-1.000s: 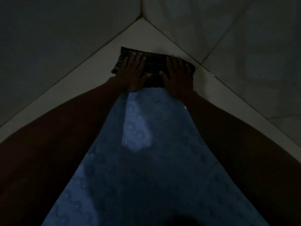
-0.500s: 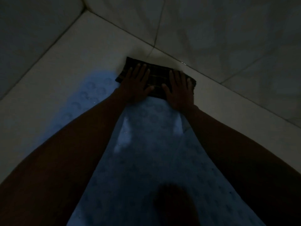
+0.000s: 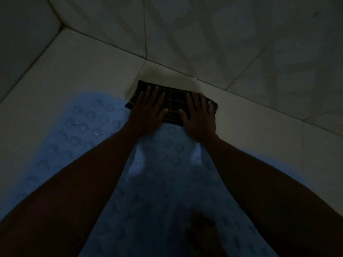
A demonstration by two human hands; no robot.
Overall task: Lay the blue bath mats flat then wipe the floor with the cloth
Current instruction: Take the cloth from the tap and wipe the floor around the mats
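- Your left hand and right hand press flat, fingers spread, on the cloth.
- It has slid rightward from the corner, so wiping is underway; the mat lies flat.

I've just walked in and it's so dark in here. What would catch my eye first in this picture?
First, the two hands, the left hand and right hand, pressed flat side by side on a dark striped cloth lying on the pale floor close to the tiled wall. Next, the blue bath mat with its round bumps, spread under the forearms and reaching the cloth's near edge.
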